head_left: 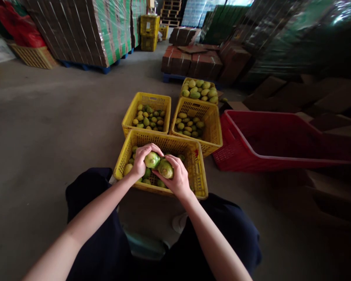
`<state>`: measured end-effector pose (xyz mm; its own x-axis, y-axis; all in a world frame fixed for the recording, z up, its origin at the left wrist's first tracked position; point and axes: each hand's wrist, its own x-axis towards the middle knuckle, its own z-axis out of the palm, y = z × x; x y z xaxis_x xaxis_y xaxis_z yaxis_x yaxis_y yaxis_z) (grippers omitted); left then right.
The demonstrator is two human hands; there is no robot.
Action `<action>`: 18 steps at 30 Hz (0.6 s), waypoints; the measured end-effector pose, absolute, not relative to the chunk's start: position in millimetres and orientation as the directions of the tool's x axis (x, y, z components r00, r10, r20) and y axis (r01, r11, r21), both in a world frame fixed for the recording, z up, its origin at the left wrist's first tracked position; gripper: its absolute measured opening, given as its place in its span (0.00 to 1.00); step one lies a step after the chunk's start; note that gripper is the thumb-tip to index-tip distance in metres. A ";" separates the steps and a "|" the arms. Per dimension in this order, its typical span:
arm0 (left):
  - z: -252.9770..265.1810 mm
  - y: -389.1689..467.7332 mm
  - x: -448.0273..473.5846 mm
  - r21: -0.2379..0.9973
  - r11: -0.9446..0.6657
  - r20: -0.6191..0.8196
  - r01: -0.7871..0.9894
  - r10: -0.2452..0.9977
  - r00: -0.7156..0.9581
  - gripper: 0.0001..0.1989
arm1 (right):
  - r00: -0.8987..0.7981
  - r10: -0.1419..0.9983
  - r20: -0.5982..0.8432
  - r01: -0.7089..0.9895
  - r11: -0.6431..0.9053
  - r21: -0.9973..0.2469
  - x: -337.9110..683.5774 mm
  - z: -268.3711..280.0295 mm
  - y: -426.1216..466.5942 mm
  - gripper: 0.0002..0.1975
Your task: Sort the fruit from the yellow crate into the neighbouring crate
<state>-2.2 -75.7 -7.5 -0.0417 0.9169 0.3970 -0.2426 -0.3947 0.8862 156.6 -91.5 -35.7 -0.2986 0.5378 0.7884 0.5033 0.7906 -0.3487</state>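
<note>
My left hand [142, 159] is closed around a green-yellow papaya [152, 160], its pointed end facing me. Beside it, my right hand [177, 175] grips a second papaya [166, 169], which has a browner, paler end. The two fruits are side by side, close together, above the nearest yellow crate [203, 177]. More papayas, green and yellow, lie in that crate, partly hidden behind my hands and forearms.
Behind stand a left yellow crate [125, 117], a right yellow crate [218, 132] and a farther fruit-filled crate [199, 90]. A large red crate [236, 156] is at the right. Stacked flattened cartons [193, 62] and a wrapped pallet load [76, 31] stand farther back.
</note>
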 end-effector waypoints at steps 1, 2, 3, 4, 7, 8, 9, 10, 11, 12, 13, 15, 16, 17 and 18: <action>-7.0 -75.7 -2.2 0.888 -0.390 0.392 -0.244 0.919 -0.043 0.23 | -0.298 0.542 0.786 0.503 0.789 -0.354 156.4 -36.2 -91.8 0.31; -6.6 -75.5 -1.9 0.891 -0.381 0.381 -0.246 0.923 -0.048 0.23 | -0.293 0.553 0.780 0.500 0.784 -0.368 156.0 -36.7 -92.1 0.30; -6.4 -74.8 -1.3 0.899 -0.362 0.359 -0.246 0.932 -0.057 0.23 | -0.282 0.577 0.767 0.496 0.772 -0.398 155.5 -37.3 -92.4 0.29; -6.3 -73.7 -0.4 0.912 -0.328 0.321 -0.247 0.945 -0.068 0.22 | -0.260 0.618 0.741 0.491 0.746 -0.450 154.8 -37.7 -92.6 0.29; -6.5 -69.6 4.5 0.932 -0.111 0.083 -0.344 0.992 -0.097 0.19 | -0.122 0.822 0.556 0.432 0.548 -0.716 152.7 -37.4 -90.9 0.32; -6.4 -68.6 6.6 0.907 -0.010 -0.034 -0.421 0.995 -0.097 0.17 | -0.065 0.887 0.458 0.384 0.446 -0.809 152.1 -36.7 -89.3 0.33; -6.1 -68.1 8.7 0.854 0.097 -0.162 -0.511 0.983 -0.085 0.16 | -0.010 0.935 0.353 0.322 0.338 -0.884 151.5 -35.7 -87.3 0.32; -5.5 -68.1 10.6 0.777 0.199 -0.289 -0.598 0.956 -0.058 0.14 | 0.036 0.967 0.252 0.249 0.235 -0.939 151.0 -34.7 -85.1 0.30; -4.7 -68.5 12.1 0.687 0.287 -0.402 -0.668 0.916 -0.019 0.12 | 0.069 0.985 0.159 0.169 0.145 -0.975 150.3 -33.5 -82.7 0.28; -3.7 -69.2 13.2 0.598 0.361 -0.495 -0.715 0.868 0.024 0.10 | 0.089 0.993 0.077 0.083 0.070 -0.994 149.6 -32.3 -80.4 0.26; -2.5 -69.8 13.8 0.523 0.418 -0.568 -0.743 0.821 0.062 0.09 | 0.095 0.995 0.007 -0.007 0.008 -1.000 148.7 -31.1 -78.3 0.25; 0.0 -70.3 13.5 0.429 0.480 -0.655 -0.766 0.749 0.102 0.09 | 0.070 0.992 -0.110 -0.185 -0.095 -0.978 147.0 -28.9 -74.8 0.24; 1.3 -69.7 12.7 0.403 0.490 -0.679 -0.773 0.726 0.107 0.10 | 0.043 0.986 -0.161 -0.265 -0.144 -0.954 146.3 -28.0 -73.3 0.24; 2.5 -68.6 11.7 0.383 0.492 -0.696 -0.782 0.710 0.106 0.11 | 0.016 0.978 -0.207 -0.335 -0.190 -0.923 146.0 -27.2 -71.9 0.24; 3.6 -67.1 10.5 0.368 0.488 -0.705 -0.792 0.702 0.105 0.12 | -0.012 0.970 -0.245 -0.394 -0.229 -0.890 146.0 -26.6 -70.4 0.24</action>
